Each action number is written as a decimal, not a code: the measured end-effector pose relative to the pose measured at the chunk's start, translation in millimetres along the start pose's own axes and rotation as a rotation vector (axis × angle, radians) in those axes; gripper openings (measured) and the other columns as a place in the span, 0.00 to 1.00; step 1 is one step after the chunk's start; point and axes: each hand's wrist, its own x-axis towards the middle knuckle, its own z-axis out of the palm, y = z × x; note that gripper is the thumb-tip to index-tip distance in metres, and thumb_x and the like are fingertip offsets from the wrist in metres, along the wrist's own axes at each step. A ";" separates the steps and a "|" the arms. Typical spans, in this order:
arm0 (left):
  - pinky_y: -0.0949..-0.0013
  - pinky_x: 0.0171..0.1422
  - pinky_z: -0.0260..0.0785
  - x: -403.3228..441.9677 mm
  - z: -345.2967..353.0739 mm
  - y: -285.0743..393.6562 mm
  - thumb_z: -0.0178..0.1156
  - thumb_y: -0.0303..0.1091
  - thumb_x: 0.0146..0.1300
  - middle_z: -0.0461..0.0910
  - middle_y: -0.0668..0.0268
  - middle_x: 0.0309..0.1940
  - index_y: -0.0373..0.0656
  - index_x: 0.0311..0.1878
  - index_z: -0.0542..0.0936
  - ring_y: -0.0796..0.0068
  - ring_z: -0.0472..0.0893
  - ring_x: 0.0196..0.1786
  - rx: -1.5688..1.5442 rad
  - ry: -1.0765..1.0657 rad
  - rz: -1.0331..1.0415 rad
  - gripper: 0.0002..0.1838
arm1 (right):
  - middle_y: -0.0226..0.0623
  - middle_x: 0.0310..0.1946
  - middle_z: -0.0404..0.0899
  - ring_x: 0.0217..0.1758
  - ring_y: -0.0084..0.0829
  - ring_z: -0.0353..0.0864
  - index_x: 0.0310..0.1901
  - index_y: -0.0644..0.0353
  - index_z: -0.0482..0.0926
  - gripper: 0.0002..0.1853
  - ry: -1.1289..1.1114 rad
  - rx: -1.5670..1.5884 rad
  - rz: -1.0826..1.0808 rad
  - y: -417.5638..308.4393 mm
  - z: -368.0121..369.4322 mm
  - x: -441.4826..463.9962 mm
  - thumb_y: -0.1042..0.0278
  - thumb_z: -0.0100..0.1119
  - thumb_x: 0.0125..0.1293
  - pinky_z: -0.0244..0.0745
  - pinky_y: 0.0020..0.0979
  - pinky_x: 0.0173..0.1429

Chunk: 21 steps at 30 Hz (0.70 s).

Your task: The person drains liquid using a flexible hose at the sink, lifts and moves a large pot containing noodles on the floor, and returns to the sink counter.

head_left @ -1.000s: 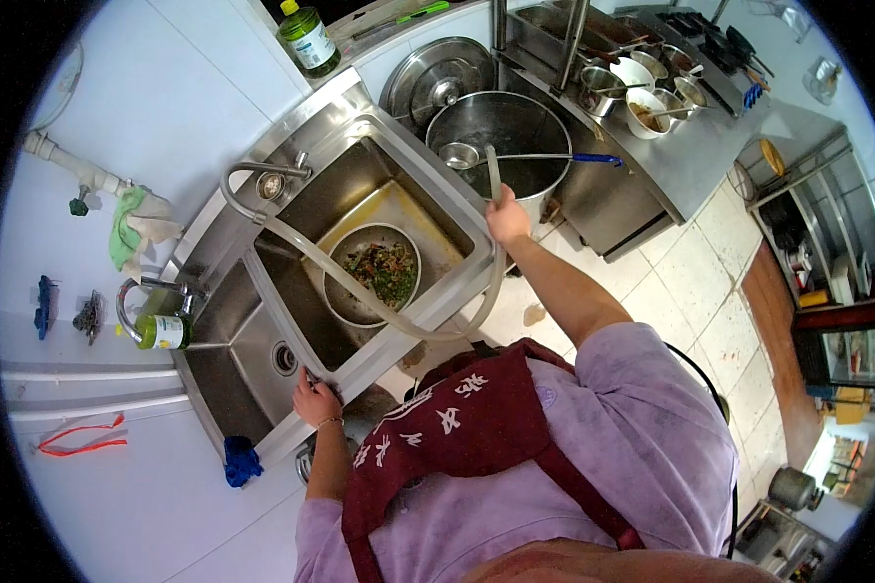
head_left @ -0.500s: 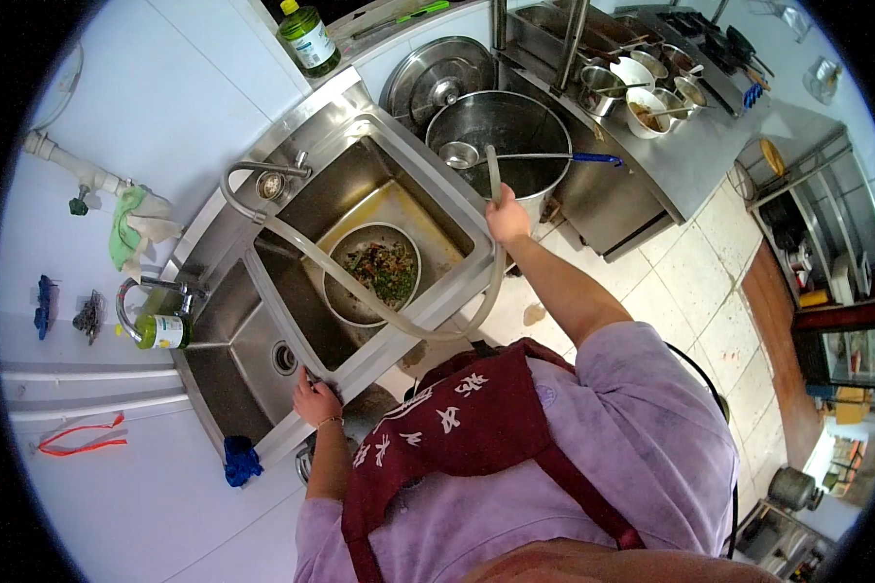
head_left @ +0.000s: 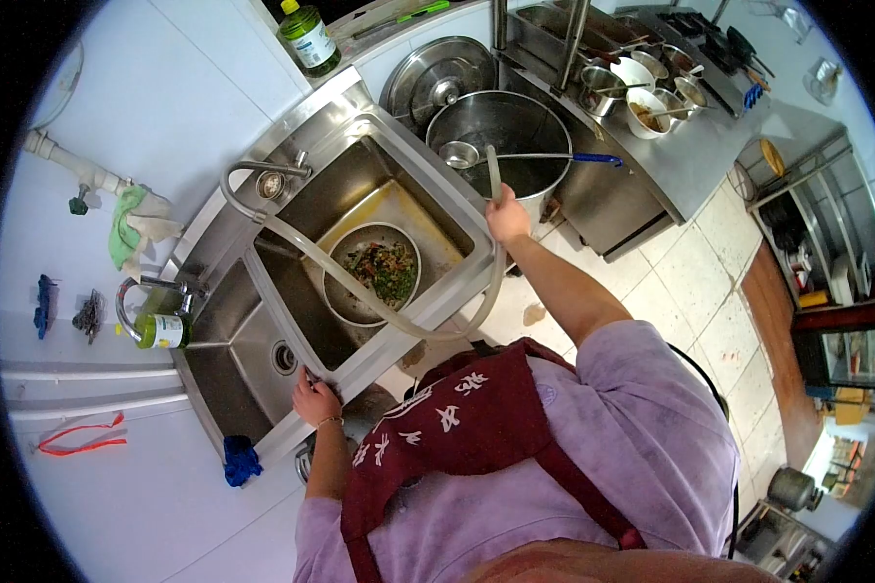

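My right hand [head_left: 508, 219] is closed around a clear, pale hose [head_left: 399, 321] near its end, which points over the rim of a big metal stockpot [head_left: 544, 199]. From the curved faucet [head_left: 235, 175] the hose crosses the large sink basin [head_left: 389, 175], then loops back up past the front rim. Across the stockpot lies a ladle [head_left: 459, 154] with a blue-tipped handle. My left hand [head_left: 316, 400] rests on the sink's front edge beside the small basin [head_left: 228, 345], fingers apart. A round bowl [head_left: 345, 309] of chopped greens and food scraps sits in the large basin.
A steel pot lid [head_left: 423, 73] leans behind the stockpot. Pots and bowls [head_left: 644, 115] stand on the counter at right. Green bottles stand at the back ledge [head_left: 311, 44] and by the second faucet [head_left: 162, 330]. A blue cloth [head_left: 241, 461] hangs at the sink's left corner.
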 end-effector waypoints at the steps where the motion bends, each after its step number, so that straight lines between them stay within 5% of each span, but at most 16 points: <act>1: 0.51 0.52 0.63 -0.1 -0.3 0.2 0.49 0.36 0.56 0.76 0.58 0.37 0.54 0.61 0.73 0.53 0.74 0.44 0.000 0.000 0.000 0.26 | 0.55 0.44 0.80 0.48 0.53 0.79 0.66 0.57 0.61 0.29 -0.001 -0.001 0.000 0.1 0.2 0.2 0.56 0.48 0.64 0.72 0.46 0.55; 14: 0.51 0.51 0.64 -1.4 -0.7 1.3 0.49 0.37 0.56 0.76 0.57 0.37 0.52 0.61 0.73 0.53 0.74 0.43 -0.011 0.046 0.029 0.26 | 0.52 0.39 0.82 0.43 0.52 0.81 0.68 0.55 0.56 0.30 0.006 -0.071 -0.044 6.0 5.3 3.8 0.56 0.45 0.66 0.75 0.48 0.49; 21: 0.51 0.50 0.64 -0.9 -1.0 1.4 0.48 0.37 0.57 0.76 0.57 0.37 0.52 0.61 0.73 0.52 0.74 0.43 0.000 0.037 0.031 0.26 | 0.54 0.43 0.80 0.48 0.52 0.79 0.65 0.56 0.61 0.29 0.013 -0.016 -0.008 0.8 1.3 0.5 0.57 0.49 0.63 0.72 0.47 0.54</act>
